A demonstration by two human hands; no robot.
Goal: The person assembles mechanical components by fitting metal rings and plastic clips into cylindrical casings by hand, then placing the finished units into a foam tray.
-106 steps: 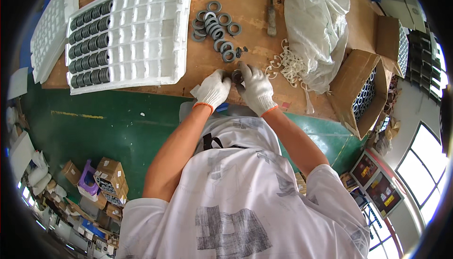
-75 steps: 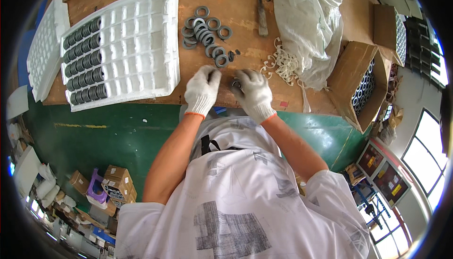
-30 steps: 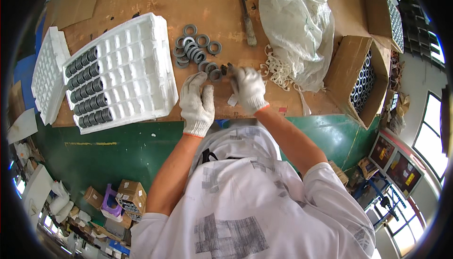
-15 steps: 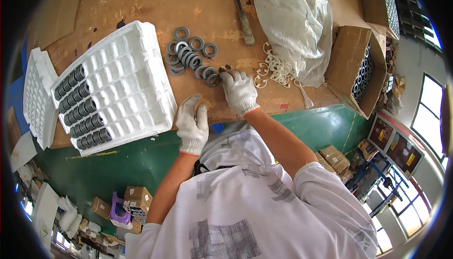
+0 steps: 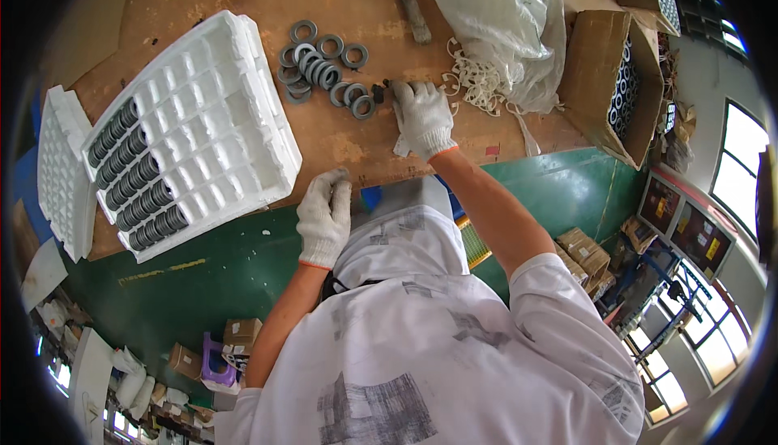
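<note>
My right hand (image 5: 423, 117), in a white knitted glove with an orange cuff, lies on the table between the metal rings and the white plastic clips. Its fingers are bent and pressed together. A small white piece (image 5: 401, 147) shows below its thumb side; what the fingers hold is hidden. My left hand (image 5: 326, 216), gloved alike, hovers by the table's front edge with thumb and fingers apart and nothing in it. Several grey metal rings (image 5: 331, 77) lie in a loose heap. White clips (image 5: 476, 80) lie beside a translucent plastic bag (image 5: 506, 27). Small black bits (image 5: 378, 91) sit near my right fingertips.
A white foam tray (image 5: 212, 109) at left holds rows of dark rings (image 5: 134, 181); another foam piece (image 5: 61, 169) leans beyond it. A wooden-handled tool (image 5: 415, 17) lies at the back. Open cardboard boxes (image 5: 587, 80) filled with rings stand at right. Green floor (image 5: 535, 194) borders the table.
My right hand has moved right, away from the rings and toward the clips, and a white piece now shows under it. My left hand stays near the edge. The whole view has shifted slightly.
</note>
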